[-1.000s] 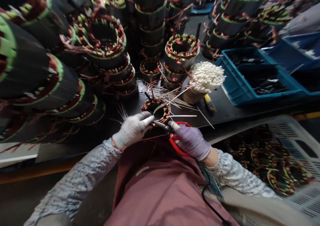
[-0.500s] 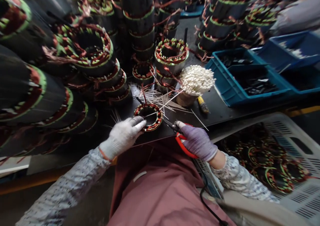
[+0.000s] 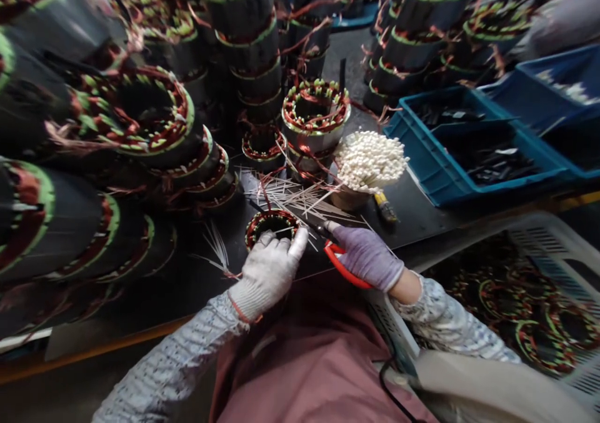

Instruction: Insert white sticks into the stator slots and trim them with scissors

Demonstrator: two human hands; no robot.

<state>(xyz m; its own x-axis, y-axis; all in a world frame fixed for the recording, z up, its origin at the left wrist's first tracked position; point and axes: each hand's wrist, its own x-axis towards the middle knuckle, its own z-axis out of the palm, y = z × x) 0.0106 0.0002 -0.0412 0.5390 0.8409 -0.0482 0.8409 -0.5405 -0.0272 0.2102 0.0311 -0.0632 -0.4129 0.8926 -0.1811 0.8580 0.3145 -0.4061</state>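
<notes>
A small motor stator (image 3: 250, 228) with red-brown windings lies at the table's near edge. Over its near rim is my left hand (image 3: 272, 267), in a white knit glove, its fingers curled into the ring and its thumb along the right side. A thin white stick (image 3: 284, 230) crosses the opening by the fingers. My right hand (image 3: 368, 257), in a purple glove, grips red-handled scissors (image 3: 344, 265). Their dark blades point toward the stator's right side; the tips are hard to make out. Loose white sticks (image 3: 300, 197) are scattered just behind the stator.
A bundle of white sticks (image 3: 370, 160) stands in a holder beside a yellow-handled tool (image 3: 385, 208). Stacked larger stators (image 3: 253, 54) crowd the left and back. Blue bins (image 3: 438, 182) with dark pieces are at right, above a pale crate (image 3: 544, 238) of stators. A co-worker's sleeve (image 3: 560, 20) shows top right.
My left hand has moved right, from the stator's left side to over its near rim, fingers now in the ring. My right hand keeps the scissors close by. The view has shifted slightly.
</notes>
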